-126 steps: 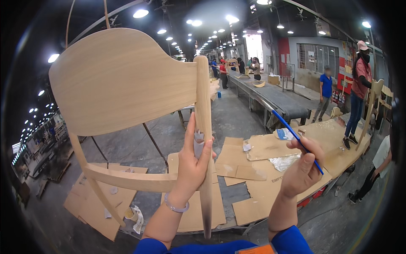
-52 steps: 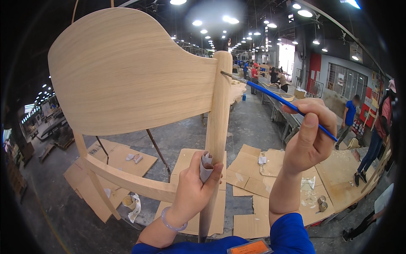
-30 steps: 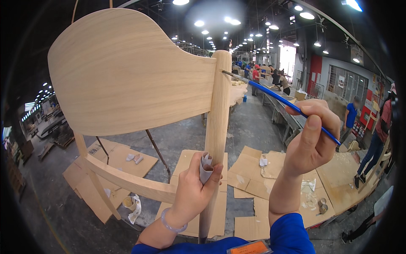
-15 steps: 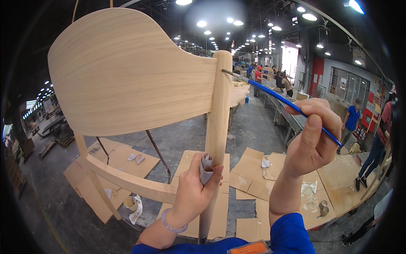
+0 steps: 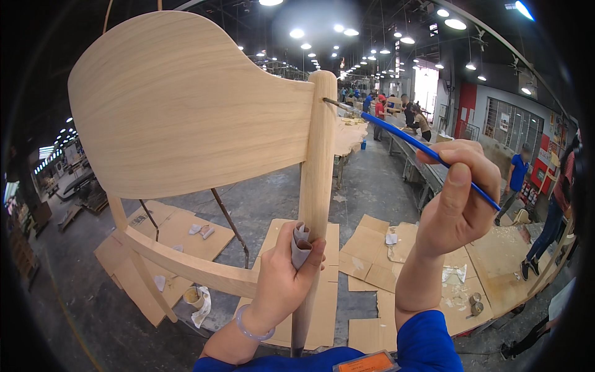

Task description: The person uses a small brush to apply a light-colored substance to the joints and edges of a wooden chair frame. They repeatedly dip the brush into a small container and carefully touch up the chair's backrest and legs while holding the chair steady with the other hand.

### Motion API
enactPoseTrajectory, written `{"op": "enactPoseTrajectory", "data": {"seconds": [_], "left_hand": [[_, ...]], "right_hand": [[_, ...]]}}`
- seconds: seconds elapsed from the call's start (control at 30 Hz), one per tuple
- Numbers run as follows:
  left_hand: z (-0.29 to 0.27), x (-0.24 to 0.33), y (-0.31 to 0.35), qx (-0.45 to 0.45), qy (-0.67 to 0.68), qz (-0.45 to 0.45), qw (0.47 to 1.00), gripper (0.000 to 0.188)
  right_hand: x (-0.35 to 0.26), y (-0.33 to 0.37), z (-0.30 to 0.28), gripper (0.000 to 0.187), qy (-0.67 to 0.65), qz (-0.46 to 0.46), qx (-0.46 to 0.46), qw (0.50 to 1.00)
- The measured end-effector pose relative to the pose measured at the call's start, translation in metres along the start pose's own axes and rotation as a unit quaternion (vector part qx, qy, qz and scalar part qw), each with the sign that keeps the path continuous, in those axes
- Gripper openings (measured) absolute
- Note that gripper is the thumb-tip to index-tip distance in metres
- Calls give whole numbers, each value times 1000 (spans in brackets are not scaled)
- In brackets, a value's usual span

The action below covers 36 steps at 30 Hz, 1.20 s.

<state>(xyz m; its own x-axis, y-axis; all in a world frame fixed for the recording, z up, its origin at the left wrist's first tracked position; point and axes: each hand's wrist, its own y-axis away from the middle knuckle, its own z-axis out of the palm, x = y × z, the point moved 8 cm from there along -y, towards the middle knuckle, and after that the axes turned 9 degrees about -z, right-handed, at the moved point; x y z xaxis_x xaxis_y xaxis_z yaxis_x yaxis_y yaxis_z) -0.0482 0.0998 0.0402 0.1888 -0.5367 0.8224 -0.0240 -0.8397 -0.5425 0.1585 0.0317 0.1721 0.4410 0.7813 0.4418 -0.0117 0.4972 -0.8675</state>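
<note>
Head view: R hand pinches blue brush, its long axis running diag. up & left from the fingers, tip seemingly touching chair's near-upright post close to its top, just beside back panel. L hand closed round same post lower down, folded grey sheet at thumb; L nearer post, R well off to its right

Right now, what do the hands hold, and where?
Right hand: a blue-handled brush, toward its rear end. Left hand: a rolled grey sheet and the chair post, below the backrest.
</note>
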Motion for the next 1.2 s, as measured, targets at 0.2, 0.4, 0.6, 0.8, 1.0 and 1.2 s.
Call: {"op": "enactPoseTrajectory", "data": {"seconds": [0.2, 0.4, 0.6, 0.8, 1.0, 1.2], "left_hand": [[-6, -1, 0, 4, 1, -5, 1000, 37], [-10, -3, -1, 4, 1, -4, 1000, 38], [-17, -5, 1, 9, -1, -2, 1000, 38], [-21, -6, 0, 8, 1, 2, 1000, 39], [-27, -6, 0, 17, 3, -1, 1000, 40], [-34, -6, 0, 14, 3, -1, 1000, 39]], "right_hand": [[1, 5, 4, 11, -43, 14, 3, 999], [1, 7, 10, 10, -39, 19, -2, 999], [-5, 4, 16, 19, 4, -3, -19, 1000], [-7, 2, 20, 18, -1, -2, -11, 1000], [-9, 0, 25, 18, -3, -9, -7, 1000], [-13, -2, 29, 18, -4, -9, -13, 1000]]}}
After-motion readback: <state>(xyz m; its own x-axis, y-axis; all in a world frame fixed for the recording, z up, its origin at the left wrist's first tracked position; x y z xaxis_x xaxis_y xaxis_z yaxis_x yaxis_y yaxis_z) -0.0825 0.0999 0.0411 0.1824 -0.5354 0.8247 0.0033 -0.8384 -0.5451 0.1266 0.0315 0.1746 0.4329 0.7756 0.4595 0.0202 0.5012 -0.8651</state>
